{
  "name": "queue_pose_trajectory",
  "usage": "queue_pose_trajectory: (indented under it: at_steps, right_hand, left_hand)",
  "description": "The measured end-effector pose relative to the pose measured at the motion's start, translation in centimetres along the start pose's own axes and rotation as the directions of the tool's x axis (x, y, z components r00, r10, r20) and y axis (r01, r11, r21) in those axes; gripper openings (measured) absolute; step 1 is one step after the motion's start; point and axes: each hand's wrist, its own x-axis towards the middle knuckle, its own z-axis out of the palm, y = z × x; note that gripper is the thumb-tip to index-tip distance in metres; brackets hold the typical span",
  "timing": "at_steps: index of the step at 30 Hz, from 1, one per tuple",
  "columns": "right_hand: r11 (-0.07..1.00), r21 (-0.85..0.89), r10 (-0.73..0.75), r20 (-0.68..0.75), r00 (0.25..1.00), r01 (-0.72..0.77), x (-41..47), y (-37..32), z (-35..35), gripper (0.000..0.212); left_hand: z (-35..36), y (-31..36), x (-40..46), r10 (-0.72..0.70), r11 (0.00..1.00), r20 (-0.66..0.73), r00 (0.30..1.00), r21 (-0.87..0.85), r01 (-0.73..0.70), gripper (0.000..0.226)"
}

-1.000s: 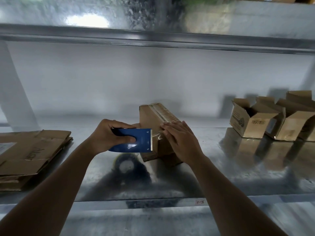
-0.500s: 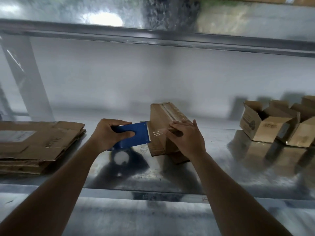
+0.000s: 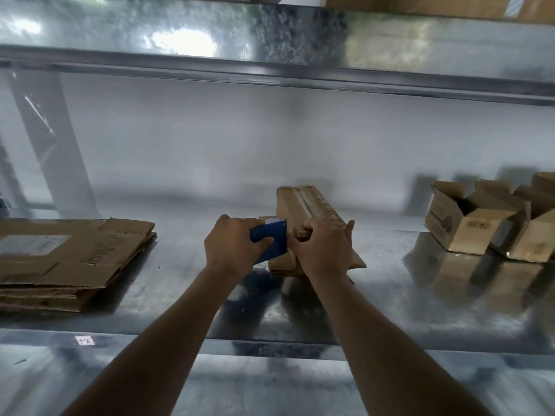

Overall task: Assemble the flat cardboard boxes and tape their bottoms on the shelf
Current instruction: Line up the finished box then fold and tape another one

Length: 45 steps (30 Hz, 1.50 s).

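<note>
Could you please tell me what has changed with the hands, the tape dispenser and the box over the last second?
The right hand, earlier flat on the box, now curls its fingers over the box's near edge. The left hand has brought the blue tape dispenser closer against the box. The flat cardboard stack and assembled boxes stayed put.

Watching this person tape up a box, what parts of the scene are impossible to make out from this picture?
All in the head view:
- Tape roll: hidden behind the blue dispenser and left hand.
- Near end of the box: covered by the right hand.
- Printing on the finished boxes: too small and blurred.
- Rightmost box: cut off by the frame edge.
- Label on the flat cardboard stack: unreadable.
</note>
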Motion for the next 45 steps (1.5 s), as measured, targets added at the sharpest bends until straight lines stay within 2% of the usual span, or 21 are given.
queue_pose_trajectory:
  at_steps: [5, 10, 20, 25, 32, 39, 42, 45]
  right_hand:
    - [0.997, -0.082, -0.018, -0.018, 1.0, 0.016, -0.4, -0.7, 0.2, 0.043]
    - [0.989, -0.149, -0.021, 0.016, 1.0, 0.023, -0.4, -1.1, 0.7, 0.048]
    - [0.981, -0.194, -0.025, 0.027, 0.999, 0.03, -0.9, -2.4, 0.6, 0.047]
    - [0.973, -0.229, -0.012, 0.041, 0.999, 0.021, -1.1, -2.9, 0.0, 0.046]
    - [0.945, -0.326, 0.036, 0.085, 0.996, -0.006, -1.6, -3.8, -1.3, 0.047]
    - [0.944, -0.328, 0.06, 0.098, 0.993, -0.025, -1.9, -4.3, -1.5, 0.042]
    - [0.946, -0.322, 0.061, 0.127, 0.99, -0.017, -2.2, -4.6, -1.7, 0.046]
    - [0.946, -0.323, 0.042, 0.125, 0.991, 0.0, -2.3, -4.5, -1.5, 0.056]
  left_hand:
    - [0.2, 2.5, -0.1, 0.018, 0.985, -0.006, 1.0, 0.172, -0.017, 0.032]
    - [-0.6, 4.0, 0.1, 0.023, 0.947, 0.044, 0.999, 0.32, -0.036, 0.034]
    - [-2.0, 5.8, 0.0, -0.013, 0.89, 0.125, 0.992, 0.455, -0.045, 0.034]
    - [-2.2, 6.5, -0.2, 0.002, 0.895, 0.108, 0.994, 0.443, -0.051, 0.026]
    - [-2.1, 6.7, -0.6, -0.034, 0.923, 0.103, 0.994, 0.386, -0.008, 0.027]
    - [-2.1, 7.0, -0.8, -0.012, 0.918, 0.097, 0.995, 0.397, -0.027, 0.027]
    - [-1.7, 6.8, -0.8, 0.001, 0.9, 0.12, 0.993, 0.433, -0.054, 0.025]
    - [-1.3, 6.1, -0.6, -0.041, 0.915, 0.102, 0.994, 0.403, -0.004, 0.026]
